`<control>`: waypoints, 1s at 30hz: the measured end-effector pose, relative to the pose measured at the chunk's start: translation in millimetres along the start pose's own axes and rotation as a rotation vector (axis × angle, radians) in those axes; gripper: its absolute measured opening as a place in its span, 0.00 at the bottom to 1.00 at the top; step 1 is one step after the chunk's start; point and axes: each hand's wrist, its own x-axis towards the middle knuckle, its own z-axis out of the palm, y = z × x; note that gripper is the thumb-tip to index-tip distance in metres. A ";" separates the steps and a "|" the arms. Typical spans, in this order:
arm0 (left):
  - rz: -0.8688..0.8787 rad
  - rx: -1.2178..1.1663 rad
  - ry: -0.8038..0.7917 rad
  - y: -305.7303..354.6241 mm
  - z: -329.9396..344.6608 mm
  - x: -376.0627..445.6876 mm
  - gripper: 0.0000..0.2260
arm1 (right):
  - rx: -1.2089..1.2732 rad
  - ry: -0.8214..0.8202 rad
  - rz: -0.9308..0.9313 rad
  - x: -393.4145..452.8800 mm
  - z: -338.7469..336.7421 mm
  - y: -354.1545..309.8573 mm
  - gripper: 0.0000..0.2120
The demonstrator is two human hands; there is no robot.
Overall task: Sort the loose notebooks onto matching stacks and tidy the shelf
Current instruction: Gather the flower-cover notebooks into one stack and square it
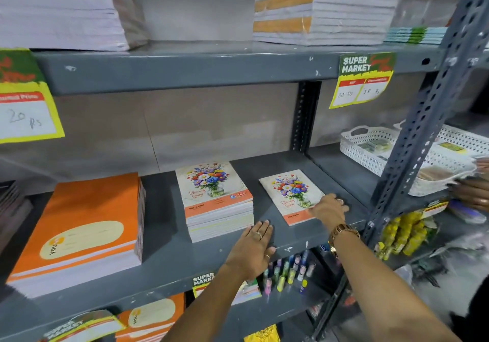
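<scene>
A loose flower-cover notebook (288, 193) lies flat on the grey middle shelf (164, 238), right of a stack of matching flower notebooks (215, 201). My right hand (329, 210) rests on the loose notebook's near right corner, fingers on the cover; whether it grips it I cannot tell. Flat on the shelf lies my left hand (252, 246), fingers apart, its fingertips touching the stack's front right corner. A stack of orange notebooks (82, 232) sits at the left.
Tall paper and notebook stacks (322, 8) fill the upper shelf. White perforated baskets (370, 146) stand at the right, where another person's hand (473, 193) reaches in. A slotted upright post (420, 130) divides the bays. Pens (288, 273) and more orange notebooks (150, 318) sit below.
</scene>
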 end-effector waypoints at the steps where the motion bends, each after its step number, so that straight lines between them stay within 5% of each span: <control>1: -0.001 0.004 0.001 0.1 0.6 -0.1 0.26 | -0.052 0.040 0.012 0.5 0.5 -2.1 0.45; 6: -0.010 0.028 -0.014 1.8 0.7 -2.0 0.26 | -0.127 0.160 0.065 -2.7 2.0 -5.4 0.38; 11: 0.003 0.056 -0.030 -0.2 0.6 -10.1 0.26 | 0.183 0.161 0.075 -19.1 -4.9 -7.8 0.33; 18: -0.001 0.012 -0.041 -11.0 -2.3 -38.3 0.25 | 0.350 0.423 -0.263 -73.9 -26.6 -46.4 0.14; 25: -0.033 -0.002 -0.051 -37.2 -3.7 -79.7 0.26 | 0.234 0.631 -0.499 -134.0 -40.8 -89.6 0.15; 30: -0.069 0.002 -0.054 -53.0 -12.0 -109.2 0.26 | 0.543 0.629 -0.488 -165.8 -43.5 -119.0 0.13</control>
